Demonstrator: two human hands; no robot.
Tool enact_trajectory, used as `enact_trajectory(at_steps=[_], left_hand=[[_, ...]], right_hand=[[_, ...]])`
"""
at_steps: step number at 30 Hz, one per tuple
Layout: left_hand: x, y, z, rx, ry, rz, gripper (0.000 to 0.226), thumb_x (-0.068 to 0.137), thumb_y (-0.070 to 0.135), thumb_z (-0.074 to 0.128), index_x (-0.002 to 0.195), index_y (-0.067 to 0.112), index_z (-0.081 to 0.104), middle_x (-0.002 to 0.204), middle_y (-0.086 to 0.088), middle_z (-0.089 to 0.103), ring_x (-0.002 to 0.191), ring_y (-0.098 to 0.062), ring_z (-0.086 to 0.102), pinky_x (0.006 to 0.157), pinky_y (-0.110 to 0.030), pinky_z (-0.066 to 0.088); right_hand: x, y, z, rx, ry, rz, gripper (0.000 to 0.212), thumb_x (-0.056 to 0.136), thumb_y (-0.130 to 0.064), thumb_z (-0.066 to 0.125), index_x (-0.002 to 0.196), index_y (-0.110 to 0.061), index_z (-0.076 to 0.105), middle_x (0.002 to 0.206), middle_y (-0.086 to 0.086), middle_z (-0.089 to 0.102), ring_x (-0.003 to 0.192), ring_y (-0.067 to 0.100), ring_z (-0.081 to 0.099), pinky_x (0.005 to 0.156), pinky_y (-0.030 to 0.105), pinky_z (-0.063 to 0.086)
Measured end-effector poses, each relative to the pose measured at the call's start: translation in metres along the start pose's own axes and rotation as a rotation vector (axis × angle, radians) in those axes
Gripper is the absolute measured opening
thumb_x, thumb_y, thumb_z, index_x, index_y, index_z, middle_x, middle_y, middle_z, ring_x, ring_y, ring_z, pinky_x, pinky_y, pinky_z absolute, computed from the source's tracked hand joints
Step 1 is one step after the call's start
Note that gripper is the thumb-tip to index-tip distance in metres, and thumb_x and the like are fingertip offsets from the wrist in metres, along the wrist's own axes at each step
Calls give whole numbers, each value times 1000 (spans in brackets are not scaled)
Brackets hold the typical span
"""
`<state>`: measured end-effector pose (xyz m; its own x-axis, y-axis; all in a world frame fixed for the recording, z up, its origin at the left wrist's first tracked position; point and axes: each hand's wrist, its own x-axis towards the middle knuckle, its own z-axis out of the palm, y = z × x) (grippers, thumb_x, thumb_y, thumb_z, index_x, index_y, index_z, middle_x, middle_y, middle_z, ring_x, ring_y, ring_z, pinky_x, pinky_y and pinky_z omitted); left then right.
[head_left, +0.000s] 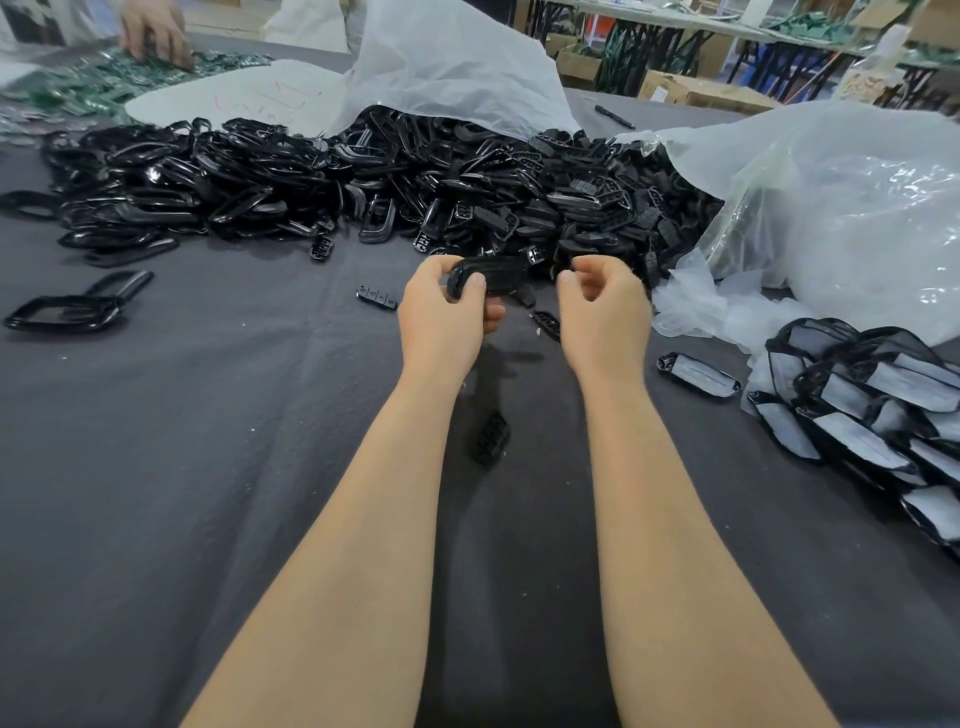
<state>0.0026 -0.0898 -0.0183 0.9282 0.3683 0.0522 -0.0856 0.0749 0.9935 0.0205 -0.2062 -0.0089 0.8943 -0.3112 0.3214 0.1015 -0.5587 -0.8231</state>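
My left hand (447, 306) grips a black plastic key-fob shell (493, 275) by its left end, thumb on top, a little above the grey cloth. My right hand (602, 301) hovers just right of the shell with its fingers curled inward; I see nothing in it, and it does not touch the shell. Behind both hands lies a big heap of black shells and frames (363, 182). A small black button pad (491, 436) lies on the cloth between my forearms.
A grey cloth (208, 467) covers the table. White plastic bags (857, 218) sit at back and right. A stack of finished parts with grey film (872, 405) lies at right. Another person's hand (156, 31) rests on green boards at the far left.
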Motion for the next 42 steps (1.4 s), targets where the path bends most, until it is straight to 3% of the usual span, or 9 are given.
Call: enact_trajectory(at_steps=[3, 8, 11, 18, 23, 26, 31, 42], left_hand=[[2, -1, 0, -24, 41, -23, 13, 98, 8, 50, 107, 18, 50, 87, -6, 66, 57, -3, 64, 60, -19, 55], [0, -1, 2, -23, 27, -28, 16, 98, 9, 50, 107, 21, 48, 83, -3, 66, 58, -3, 65, 63, -21, 57], [0, -1, 1, -25, 28, -27, 17, 98, 9, 51, 106, 24, 48, 83, -3, 66, 59, -3, 65, 62, -21, 57], [0, -1, 1, -32, 15, -35, 18, 99, 9, 49, 112, 21, 49, 80, -4, 67, 57, -2, 65, 61, -21, 57], [1, 0, 1, -60, 4, -40, 18, 99, 8, 47, 115, 17, 49, 78, -3, 67, 58, -3, 65, 61, -20, 55], [0, 1, 1, -109, -5, -44, 15, 99, 7, 47, 104, 20, 52, 77, -3, 67, 57, -3, 65, 59, -19, 55], [-2, 4, 0, -190, -29, -62, 19, 99, 7, 47, 94, 25, 52, 78, -4, 68, 58, -3, 65, 58, -18, 54], [-4, 5, 0, -171, -39, -40, 24, 100, 7, 46, 91, 28, 49, 80, -6, 67, 56, -2, 64, 59, -18, 55]], right_hand=[[10, 13, -21, -291, 97, 48, 35, 95, -15, 45, 128, -12, 57, 130, 10, 56, 123, 26, 46, 105, 33, 34], [12, 25, -29, -609, -137, 296, 43, 94, -15, 41, 135, -22, 51, 143, 14, 43, 136, 33, 34, 117, 46, 17], [12, 26, -25, -633, -144, 294, 40, 93, -15, 42, 132, -19, 54, 141, 12, 45, 135, 31, 35, 118, 47, 12], [13, 25, -22, -638, -107, 325, 30, 95, -18, 39, 115, -6, 58, 124, 12, 56, 120, 30, 48, 110, 46, 24], [13, 24, -21, -659, -107, 333, 38, 95, -21, 41, 128, -7, 50, 135, 13, 47, 128, 31, 39, 109, 44, 25], [13, 24, -20, -693, -122, 344, 42, 95, -24, 41, 132, -4, 45, 140, 13, 42, 132, 31, 35, 112, 46, 23], [11, 25, -18, -734, -142, 327, 43, 96, -26, 40, 131, -3, 47, 140, 13, 43, 133, 30, 34, 113, 48, 21], [13, 27, -17, -707, -112, 294, 44, 99, -32, 37, 129, -3, 49, 139, 14, 41, 132, 31, 33, 110, 47, 23]])
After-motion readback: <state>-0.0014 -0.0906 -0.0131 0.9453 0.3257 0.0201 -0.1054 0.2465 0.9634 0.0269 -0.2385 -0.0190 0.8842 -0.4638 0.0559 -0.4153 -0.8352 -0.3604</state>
